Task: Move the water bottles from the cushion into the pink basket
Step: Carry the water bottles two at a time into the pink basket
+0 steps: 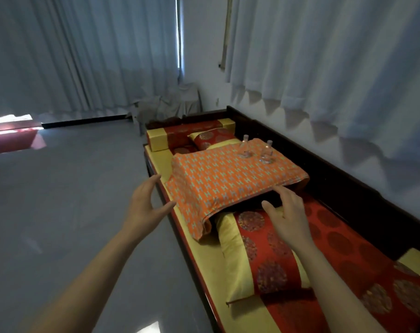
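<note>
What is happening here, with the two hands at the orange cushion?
A person reaches both bare hands toward the orange cushion on a red and yellow bench. The left hand is open beside its near left corner; the right hand is open at its near edge. The farther bottle and the nearer bottle stand upright on its far right part, untouched. No pink basket is in view.

I am holding my left grip point(146, 207), fingers spread, just left of the orange cushion point(228, 179), while my right grip point(286, 212) is poised with loose fingers at its near edge. Beyond the right grip, a clear water bottle point(244, 149) and a second water bottle point(268, 152) are standing upright on the cushion.
</note>
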The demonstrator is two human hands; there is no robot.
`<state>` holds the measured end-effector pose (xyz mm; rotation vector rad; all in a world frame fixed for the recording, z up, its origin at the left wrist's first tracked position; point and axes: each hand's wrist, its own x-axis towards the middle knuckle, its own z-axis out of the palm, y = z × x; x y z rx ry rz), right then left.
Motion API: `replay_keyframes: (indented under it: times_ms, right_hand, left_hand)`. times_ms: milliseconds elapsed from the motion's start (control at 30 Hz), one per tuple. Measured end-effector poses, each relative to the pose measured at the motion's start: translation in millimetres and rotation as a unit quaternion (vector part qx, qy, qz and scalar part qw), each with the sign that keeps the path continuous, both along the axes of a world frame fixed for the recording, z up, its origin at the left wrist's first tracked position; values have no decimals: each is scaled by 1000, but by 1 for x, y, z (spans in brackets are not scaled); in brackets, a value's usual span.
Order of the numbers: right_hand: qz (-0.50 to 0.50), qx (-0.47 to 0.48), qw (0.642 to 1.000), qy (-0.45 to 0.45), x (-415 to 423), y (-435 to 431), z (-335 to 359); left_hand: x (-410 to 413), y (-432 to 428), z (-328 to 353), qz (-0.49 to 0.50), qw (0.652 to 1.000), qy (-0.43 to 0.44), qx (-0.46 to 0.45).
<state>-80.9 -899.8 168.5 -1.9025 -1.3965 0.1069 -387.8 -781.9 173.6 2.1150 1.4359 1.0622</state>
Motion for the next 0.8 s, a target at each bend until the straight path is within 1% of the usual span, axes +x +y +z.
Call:
replay_keyframes:
  times_ms: [100,167,267,300,367,433,500,633,800]
  right_hand:
    - [-8,0,1000,6,2,54,-12]
    - [-23,-14,999,21,7,94,-20]
    - [-31,-21,998,51,17,151,-30]
    - [-29,-23,998,49,19,164,-31]
    - [-43,-48,996,58,22,214,-37]
    - [-48,-66,995,62,22,244,-41]
    - [-50,-70,995,58,24,279,-47]
    - [-93,-89,989,69,34,341,-60]
    - [-185,-127,971,81,42,404,-83]
  left_hand:
    - [-3,57,-11,12,1000,-9,-1]
    - [0,97,-17,21,999,-15,-18]
    - [2,153,-27,16,999,-2,-36]
    - [3,166,-28,12,999,0,-34]
    - [-1,216,-35,16,998,4,-53]
    - [-5,249,-41,13,997,12,-71]
    - [-7,289,-48,-2,996,14,-89]
    - [1,374,-59,-30,993,30,-109]
    - [22,492,-72,-133,981,44,-132]
